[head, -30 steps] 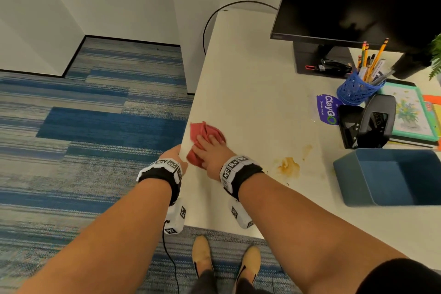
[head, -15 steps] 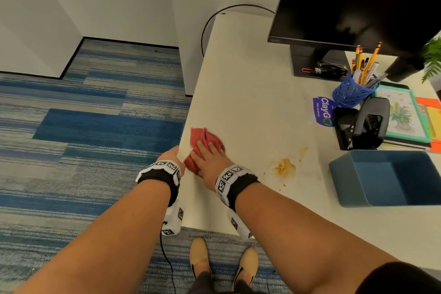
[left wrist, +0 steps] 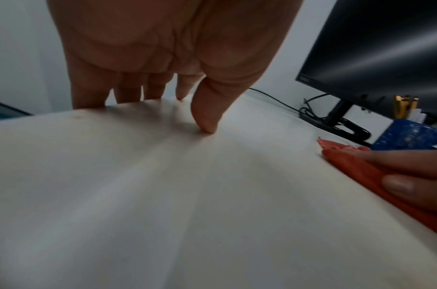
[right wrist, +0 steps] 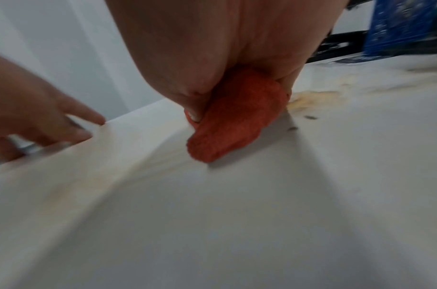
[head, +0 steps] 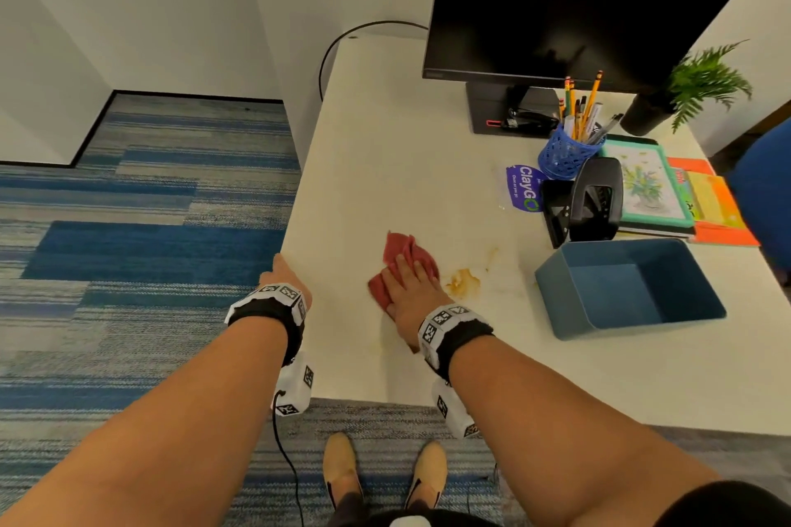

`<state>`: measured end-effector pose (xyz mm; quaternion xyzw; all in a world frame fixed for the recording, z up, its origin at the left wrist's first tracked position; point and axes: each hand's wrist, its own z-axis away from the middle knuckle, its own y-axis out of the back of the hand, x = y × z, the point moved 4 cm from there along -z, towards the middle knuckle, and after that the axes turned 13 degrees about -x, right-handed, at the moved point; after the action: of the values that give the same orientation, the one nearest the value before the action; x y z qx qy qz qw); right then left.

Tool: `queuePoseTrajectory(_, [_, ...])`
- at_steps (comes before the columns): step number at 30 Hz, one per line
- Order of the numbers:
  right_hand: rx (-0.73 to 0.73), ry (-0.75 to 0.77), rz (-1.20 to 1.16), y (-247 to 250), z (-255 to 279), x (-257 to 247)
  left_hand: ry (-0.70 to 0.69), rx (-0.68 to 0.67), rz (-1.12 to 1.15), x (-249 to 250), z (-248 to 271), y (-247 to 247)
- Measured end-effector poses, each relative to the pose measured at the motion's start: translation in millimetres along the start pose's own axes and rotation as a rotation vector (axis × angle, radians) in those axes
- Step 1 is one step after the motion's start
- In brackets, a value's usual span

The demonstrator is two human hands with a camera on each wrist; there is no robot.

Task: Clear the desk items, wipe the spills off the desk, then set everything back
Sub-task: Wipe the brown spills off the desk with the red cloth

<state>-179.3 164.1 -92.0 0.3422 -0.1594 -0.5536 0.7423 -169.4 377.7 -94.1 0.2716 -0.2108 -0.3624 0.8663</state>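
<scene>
My right hand (head: 410, 276) lies flat on a crumpled red cloth (head: 400, 248) and presses it onto the white desk (head: 385, 150), fingers straight on top. In the right wrist view the cloth (right wrist: 237, 121) bunches under the palm, with the thumb against its side. A brown spill (head: 463, 282) sits just right of the cloth, and a smaller smear (head: 492, 255) lies beyond it. My left hand (head: 279, 270) rests on the desk's left edge and holds nothing. Its thumb tip touches the desk top in the left wrist view, where the fingers (left wrist: 128, 91) reach past the edge.
A blue bin (head: 556, 291) stands right of the spill. Behind it are a black hole punch (head: 595, 201), a blue pen cup (head: 565, 154), a ClayGo sticker (head: 524, 186), books (head: 650, 184), a stapler (head: 528, 122), a monitor (head: 599, 0) and a potted plant (head: 702, 86).
My right hand has slid the red cloth rightward from the desk's left edge to just beside the brown spill. The left hand stays at the edge.
</scene>
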Motion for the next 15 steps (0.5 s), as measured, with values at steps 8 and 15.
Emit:
queuePoseTrajectory(8, [-0.015, -0.082, -0.004, 10, 5, 15, 0.002, 0.039, -0.140, 20, 8, -13])
queuePoseTrajectory(15, [-0.016, -0.010, 0.009, 0, 11, 38, 0.011, 0.036, -0.133, 17, 0, -13])
